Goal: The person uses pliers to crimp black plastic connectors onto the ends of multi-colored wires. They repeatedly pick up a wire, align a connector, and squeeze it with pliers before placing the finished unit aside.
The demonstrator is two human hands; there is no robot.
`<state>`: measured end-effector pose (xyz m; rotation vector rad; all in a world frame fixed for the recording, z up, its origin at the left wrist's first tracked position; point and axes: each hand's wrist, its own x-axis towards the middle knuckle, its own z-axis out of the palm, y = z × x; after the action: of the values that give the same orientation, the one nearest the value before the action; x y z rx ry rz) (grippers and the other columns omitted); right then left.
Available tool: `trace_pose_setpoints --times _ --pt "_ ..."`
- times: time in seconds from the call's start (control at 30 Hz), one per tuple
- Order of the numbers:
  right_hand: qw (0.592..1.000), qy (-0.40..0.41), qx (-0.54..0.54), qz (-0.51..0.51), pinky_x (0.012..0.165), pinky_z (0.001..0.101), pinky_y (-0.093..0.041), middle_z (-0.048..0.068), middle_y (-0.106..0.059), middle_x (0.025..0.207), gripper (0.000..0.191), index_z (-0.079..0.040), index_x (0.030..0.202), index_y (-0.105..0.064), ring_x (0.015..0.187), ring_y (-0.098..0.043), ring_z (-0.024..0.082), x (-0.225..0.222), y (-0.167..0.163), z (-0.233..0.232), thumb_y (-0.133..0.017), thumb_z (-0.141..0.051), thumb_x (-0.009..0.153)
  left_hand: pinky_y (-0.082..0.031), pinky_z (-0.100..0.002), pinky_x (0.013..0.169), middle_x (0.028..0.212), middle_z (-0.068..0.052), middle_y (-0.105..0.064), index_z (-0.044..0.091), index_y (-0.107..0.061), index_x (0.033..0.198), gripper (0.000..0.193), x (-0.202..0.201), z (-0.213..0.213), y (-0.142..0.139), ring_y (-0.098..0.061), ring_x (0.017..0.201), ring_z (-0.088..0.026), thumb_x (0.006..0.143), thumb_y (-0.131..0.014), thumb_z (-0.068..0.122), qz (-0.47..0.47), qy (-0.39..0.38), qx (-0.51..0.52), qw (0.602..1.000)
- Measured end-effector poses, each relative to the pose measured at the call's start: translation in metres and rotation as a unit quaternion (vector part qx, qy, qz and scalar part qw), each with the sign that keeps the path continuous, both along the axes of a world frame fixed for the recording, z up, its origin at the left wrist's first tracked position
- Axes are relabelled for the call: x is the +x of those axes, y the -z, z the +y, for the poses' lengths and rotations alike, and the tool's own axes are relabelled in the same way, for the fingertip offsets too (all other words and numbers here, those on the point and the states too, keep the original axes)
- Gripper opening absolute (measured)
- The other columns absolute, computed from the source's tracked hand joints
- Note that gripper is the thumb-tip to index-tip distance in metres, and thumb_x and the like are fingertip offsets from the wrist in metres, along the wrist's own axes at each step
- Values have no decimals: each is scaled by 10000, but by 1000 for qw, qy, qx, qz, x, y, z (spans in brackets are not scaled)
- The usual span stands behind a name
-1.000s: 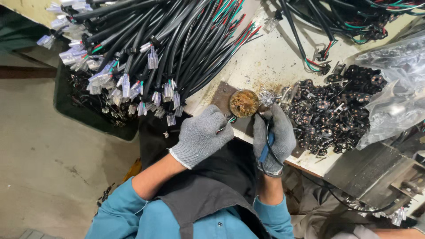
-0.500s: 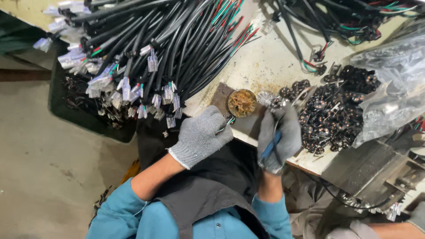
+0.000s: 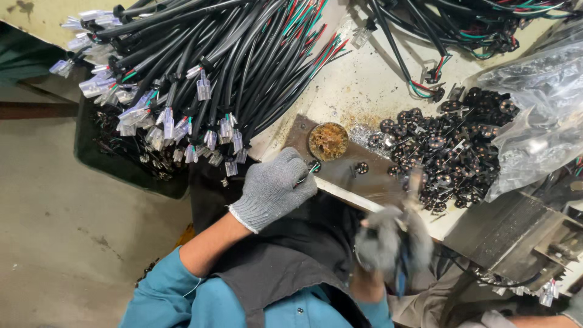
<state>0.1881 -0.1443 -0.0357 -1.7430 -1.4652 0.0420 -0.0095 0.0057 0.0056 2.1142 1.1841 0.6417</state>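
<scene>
My left hand [image 3: 274, 189], in a grey knit glove, rests at the bench edge and pinches a thin wire end [image 3: 308, 172] beside a small round tin of brown paste [image 3: 328, 141]. The tin stands on a rusty metal plate [image 3: 349, 173]. My right hand [image 3: 392, 243], also gloved and blurred by motion, is off the bench edge near my lap. It grips a blue-handled tool [image 3: 401, 280] whose tip points up towards a pile of small black round parts [image 3: 452, 146].
A large bundle of black cables with clear connectors [image 3: 212, 79] covers the bench's left part and overhangs a dark bin [image 3: 121, 161]. More cables [image 3: 461, 24] lie at the top right. A clear plastic bag [image 3: 540, 103] and a metal machine [image 3: 516, 237] are on the right.
My right hand has pulled back from beside the tin, down and to the right off the bench edge, with the tool. My left hand has stayed by the tin.
</scene>
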Motion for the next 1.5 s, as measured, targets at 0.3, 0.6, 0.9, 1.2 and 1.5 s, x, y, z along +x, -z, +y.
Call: trace_pose_setpoints --times 0.3,0.6,0.9,1.2,1.5 --pt "832 46 13 552 783 325 -560 103 -686 1006 215 -5 1194 -650 866 -661 205 -21 32 4 -659 -46 984 -526 -418 594 946 -93 -625 83 -606 879 227 -6 2 -5 -668 747 -309 852 -774 234 -25 26 -74 997" --pt "954 -21 -109 279 870 323 -565 159 -707 1110 420 -26 1265 -654 923 -697 220 -54 -21 -3 -737 142 889 -563 -404 723 1172 -152 -589 118 -665 1109 245 -28 -6 -18 -672 935 -342 906 -754 222 -68 167 -112 977" --pt "912 11 -117 394 1004 366 -555 142 -657 1227 753 -34 1442 -414 1133 -672 194 -47 -8 -17 -805 61 805 -555 -403 725 1201 -145 -619 108 -642 1088 181 -16 -16 -23 -688 954 -332 963 -718 214 -114 135 -160 971" --pt "891 78 -111 432 935 339 -587 102 -679 1080 699 -25 1417 -464 985 -687 160 -45 -13 -6 -823 53 822 -559 -398 698 1187 -144 -624 94 -630 1074 206 -13 -27 -13 -699 909 -336 913 -738 163 -123 141 -142 972" --pt "933 120 -55 334 850 294 -565 139 -714 1022 607 -46 1445 -442 891 -682 152 -42 0 21 -775 73 952 -563 -380 747 1100 -120 -653 64 -633 1032 178 -7 -19 -4 -700 918 -314 907 -731 144 -130 68 -185 972"
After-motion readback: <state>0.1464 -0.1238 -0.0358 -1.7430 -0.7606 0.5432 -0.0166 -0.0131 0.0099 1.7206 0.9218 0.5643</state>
